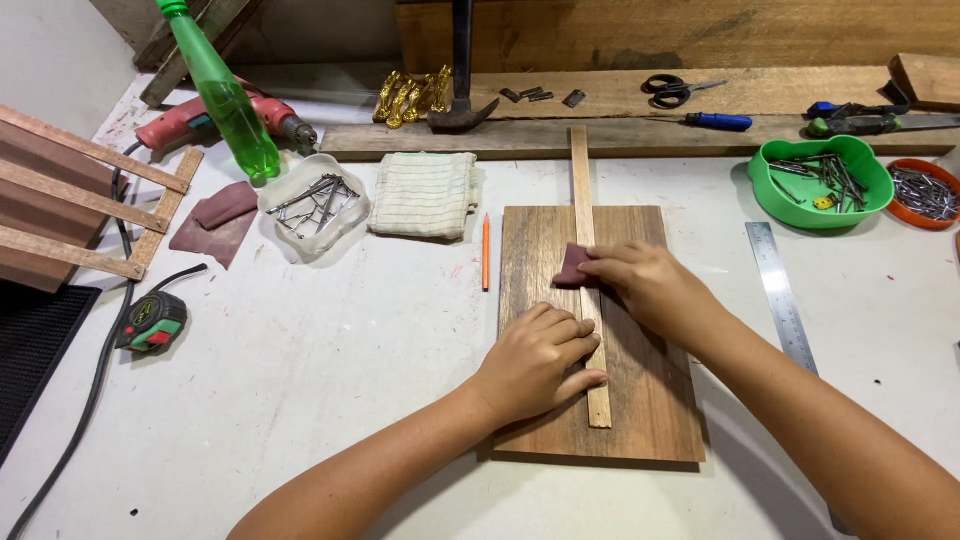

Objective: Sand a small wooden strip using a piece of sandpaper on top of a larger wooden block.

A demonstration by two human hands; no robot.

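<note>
A thin pale wooden strip (581,180) lies lengthwise on a dark wooden board (640,400) in the middle of the white table. My left hand (535,360) presses flat on the strip's near part, fingers together, pinning it to the board. My right hand (650,288) pinches a small dark red piece of sandpaper (572,268) against the strip, about halfway along it. The strip's far end sticks out past the board's back edge.
An orange pencil (486,252) lies left of the board, a steel ruler (782,295) to its right. Folded cloth (424,194), a clear tub of nails (318,205), a green spray bottle (228,95), a drill (215,118), a tape measure (152,322), a hammer (462,105), scissors (672,90) and a green bowl of nails (822,182) surround it.
</note>
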